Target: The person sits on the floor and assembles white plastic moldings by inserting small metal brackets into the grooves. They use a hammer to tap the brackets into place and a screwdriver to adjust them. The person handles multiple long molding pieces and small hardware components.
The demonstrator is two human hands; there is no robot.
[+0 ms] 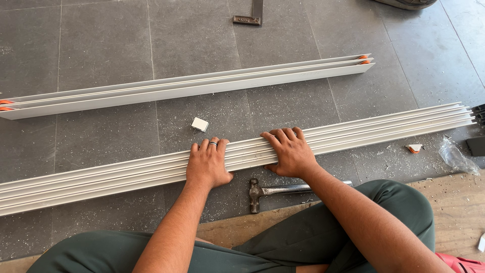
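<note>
Both hands lie flat on the long white rail [353,132] that lies across the grey floor [101,45]. The left hand [207,163] and right hand [289,152] press it with fingers spread, not clenched. A hammer [273,190] lies just below the hands.

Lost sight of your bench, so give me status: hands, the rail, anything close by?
Left hand and right hand flat on near white rail, fingers over its far edge. Hammer just behind hands. Small white block beyond.
</note>
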